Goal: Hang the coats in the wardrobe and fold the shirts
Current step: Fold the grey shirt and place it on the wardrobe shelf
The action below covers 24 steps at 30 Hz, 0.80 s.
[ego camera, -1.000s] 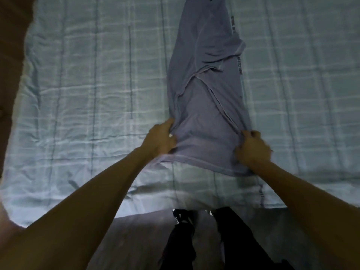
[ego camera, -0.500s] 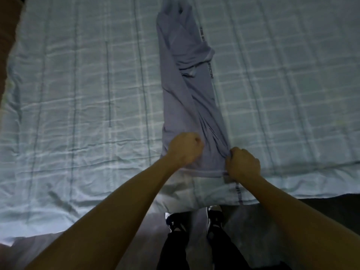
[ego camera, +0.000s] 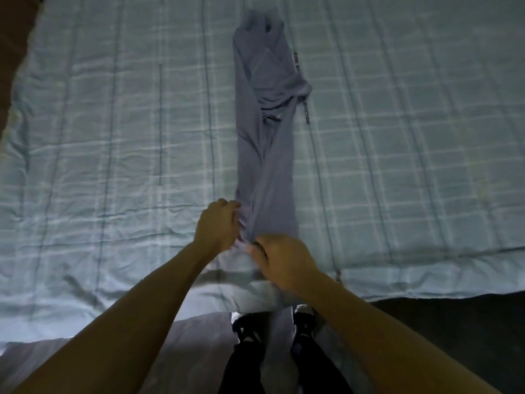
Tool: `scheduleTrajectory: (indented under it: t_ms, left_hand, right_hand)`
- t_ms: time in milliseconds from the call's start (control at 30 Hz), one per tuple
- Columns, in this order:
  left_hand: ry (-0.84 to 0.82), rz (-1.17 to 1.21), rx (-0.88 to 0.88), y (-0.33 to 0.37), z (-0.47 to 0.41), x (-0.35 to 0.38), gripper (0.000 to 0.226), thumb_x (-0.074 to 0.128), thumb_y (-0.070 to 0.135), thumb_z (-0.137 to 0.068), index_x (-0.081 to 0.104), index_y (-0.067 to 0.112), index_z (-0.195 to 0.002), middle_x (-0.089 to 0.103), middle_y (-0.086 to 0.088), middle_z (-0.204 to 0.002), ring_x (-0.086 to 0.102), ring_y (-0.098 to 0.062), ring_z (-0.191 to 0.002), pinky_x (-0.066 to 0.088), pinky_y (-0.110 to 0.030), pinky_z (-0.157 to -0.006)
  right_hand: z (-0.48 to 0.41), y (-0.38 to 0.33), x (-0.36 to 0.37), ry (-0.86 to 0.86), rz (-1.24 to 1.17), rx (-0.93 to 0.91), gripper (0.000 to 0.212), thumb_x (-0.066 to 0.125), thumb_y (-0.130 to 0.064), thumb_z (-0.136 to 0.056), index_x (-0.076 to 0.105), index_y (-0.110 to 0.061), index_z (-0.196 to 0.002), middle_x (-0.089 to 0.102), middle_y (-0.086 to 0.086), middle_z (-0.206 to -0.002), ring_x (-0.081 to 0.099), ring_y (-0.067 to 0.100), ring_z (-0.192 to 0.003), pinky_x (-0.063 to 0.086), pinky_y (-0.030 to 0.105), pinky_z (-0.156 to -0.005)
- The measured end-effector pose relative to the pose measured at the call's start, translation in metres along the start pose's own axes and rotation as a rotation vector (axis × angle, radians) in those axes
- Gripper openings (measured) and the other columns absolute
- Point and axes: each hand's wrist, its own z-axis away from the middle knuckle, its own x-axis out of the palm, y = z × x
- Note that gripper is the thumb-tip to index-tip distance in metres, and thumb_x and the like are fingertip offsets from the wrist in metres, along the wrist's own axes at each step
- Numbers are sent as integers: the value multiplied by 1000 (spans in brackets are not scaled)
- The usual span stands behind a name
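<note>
Shirt [ego camera: 264,155] is a greyish-purple one, lying on the bed [ego camera: 113,137] as a long narrow strip. It runs from the top centre of the frame to just below the middle. Near the top a bunched bit sticks out to the right, looks like a sleeve, and the cloth's all wrinkly round it. Both hands are on the near end of the strip, close together, a bit below centre frame. Left hand [ego camera: 217,226] is at the strip's left edge, knuckles up, fingers curled into the cloth. Right hand [ego camera: 281,260] sits just below and right of it, fingers curled too, pinching the bottom edge of the fabric. The two hands nearly touch, with a small fold of cloth between them, and the fabric looks pulled taut from that pinch up the strip. The bed cover is pale blue with a check pattern, creased here and there. It fills most of the frame, with its near edge running across the lower part. There's some dark print on the cover right beside the shirt's upper right side, too small to read. Bottom centre you get dark shoes [ego camera: 245,328] and dark trousers [ego camera: 241,371] on a grey floor [ego camera: 184,345], plus a brown surface [ego camera: 14,38] in the upper left corner.
</note>
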Motion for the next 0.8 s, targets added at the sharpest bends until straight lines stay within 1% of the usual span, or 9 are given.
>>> scheduleTrajectory:
  t_ms: [67,100,233,333,433,533,633,733,800]
  left_hand:
    - [43,-35,-50,-13,5,-4,33,40,15,-95,58,8,-122,62,-18,-107,59,-35,-95,47,-41,-82]
    - [47,-32,-23,-16,7,-2,34,38,17,-97,55,8,-125,61,-18,-108,58,-35,-95,47,-41,-82]
    - [9,15,301,-8,7,8,40,49,19,-81,57,5,-117,58,-18,-102,57,-34,-82,47,-39,-68]
    - [-130,-158,548,-3,13,33,67,55,48,-75,50,8,-128,52,-19,-121,52,-34,-104,45,-42,-85]
    - [-221,-304,576,-8,16,53,88,49,72,-73,46,9,-135,47,-20,-134,42,-36,-123,36,-53,-101]
    - [-101,-310,527,-17,11,61,78,47,64,-78,51,6,-130,50,-22,-132,46,-39,-122,42,-54,-94]
    - [34,-317,582,-21,7,65,51,46,38,-85,59,5,-120,57,-22,-124,53,-38,-117,46,-48,-91]
    - [60,-288,567,-15,3,64,36,40,19,-83,67,4,-102,64,-20,-112,60,-36,-105,52,-41,-83]
    - [3,-198,557,-11,3,57,30,40,15,-80,67,5,-90,67,-16,-98,63,-33,-91,52,-37,-72]
  right_hand:
    - [-9,-8,10,-259,40,-116,32,36,-26,-100,56,-12,-120,62,16,-109,59,34,-96,44,37,-73]
    - [-11,-8,12,-272,28,-79,30,37,-23,-99,56,-9,-119,61,17,-111,58,34,-97,44,37,-75]
    - [-8,19,18,84,-94,180,39,34,-32,-86,64,-11,-100,64,12,-99,60,33,-90,50,40,-72]
    - [-1,47,23,-24,90,109,47,53,-31,-68,65,-9,-108,62,16,-102,59,38,-92,50,42,-69]
    - [4,58,35,-95,198,37,62,64,-32,-55,63,-7,-112,61,15,-103,60,36,-93,50,39,-66]
    - [-2,55,49,13,258,50,55,72,-24,-57,63,-8,-109,61,14,-106,59,34,-96,48,37,-70]
    - [-11,55,59,186,245,43,34,71,-12,-62,67,-8,-96,64,11,-97,61,31,-89,47,35,-68]
    - [-14,53,51,283,176,21,17,65,1,-61,66,-8,-75,64,9,-71,61,28,-64,47,31,-57]
    - [-12,50,38,244,115,6,20,72,5,-55,61,-8,-66,59,8,-58,55,26,-49,43,29,-48]
